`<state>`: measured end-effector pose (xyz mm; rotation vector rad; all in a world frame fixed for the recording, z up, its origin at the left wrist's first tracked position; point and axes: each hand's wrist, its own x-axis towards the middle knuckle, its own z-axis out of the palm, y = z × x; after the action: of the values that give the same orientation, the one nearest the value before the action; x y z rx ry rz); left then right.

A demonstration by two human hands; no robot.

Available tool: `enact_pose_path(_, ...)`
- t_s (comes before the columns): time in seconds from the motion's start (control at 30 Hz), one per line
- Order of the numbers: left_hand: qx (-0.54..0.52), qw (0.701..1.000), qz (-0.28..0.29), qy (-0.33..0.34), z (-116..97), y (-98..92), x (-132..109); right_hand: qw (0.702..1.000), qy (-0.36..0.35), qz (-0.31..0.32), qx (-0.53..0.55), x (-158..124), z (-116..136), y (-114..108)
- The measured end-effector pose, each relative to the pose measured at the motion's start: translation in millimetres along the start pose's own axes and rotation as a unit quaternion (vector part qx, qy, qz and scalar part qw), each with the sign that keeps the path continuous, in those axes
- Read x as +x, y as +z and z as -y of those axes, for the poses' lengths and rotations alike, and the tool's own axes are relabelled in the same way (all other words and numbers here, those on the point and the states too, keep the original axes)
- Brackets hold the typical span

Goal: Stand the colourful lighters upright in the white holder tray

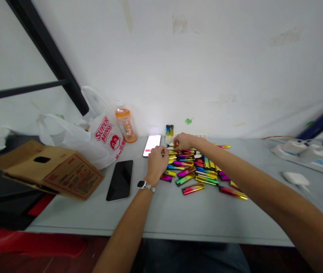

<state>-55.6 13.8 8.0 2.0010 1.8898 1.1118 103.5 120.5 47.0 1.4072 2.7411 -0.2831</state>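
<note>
A heap of shiny metallic lighters (194, 175) in gold, red, green, blue and purple lies on the grey table. My left hand (157, 162), with a watch (142, 184) on its wrist, is closed at the heap's left edge; a small dark and green end, apparently of a lighter, shows at its fingertips. Above the far side of the heap my right hand (183, 141) is bent down and pinched on a lighter, mostly hidden by the fingers. Just beyond it, a pair of lighters (170, 130) stands upright in a whitish tray (168, 140) against the wall, partly covered by my right hand.
A lit phone (152, 145) and a dark tablet-like device (119, 180) lie to the left. Beyond them are an orange drink bottle (126, 124), a white plastic bag (100, 140) and an open cardboard box (56, 170). At right are a power strip (306, 155) and a white charger (296, 178).
</note>
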Motion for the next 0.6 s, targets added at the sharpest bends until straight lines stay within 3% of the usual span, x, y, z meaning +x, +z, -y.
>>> enact_pose_path(0.13,-0.008,1.000,-0.003,-0.001,1.9,0.1,0.9,0.999,0.013,0.031,-0.022,6.0,4.3,-3.2)
enact_pose_path(0.23,-0.016,1.000,-0.006,-0.004,3.8,0.5,1.9,1.000,0.016,0.021,-0.012,3.2,4.7,-2.1)
enact_pose_path(0.43,-0.082,0.996,-0.046,0.007,3.9,1.7,3.6,0.990,-0.003,-0.099,0.105,-23.5,-2.8,0.9)
enact_pose_path(0.6,-0.255,0.966,-0.036,-0.006,-12.6,5.0,0.5,0.946,-0.013,-0.183,0.267,-65.8,5.5,13.7)
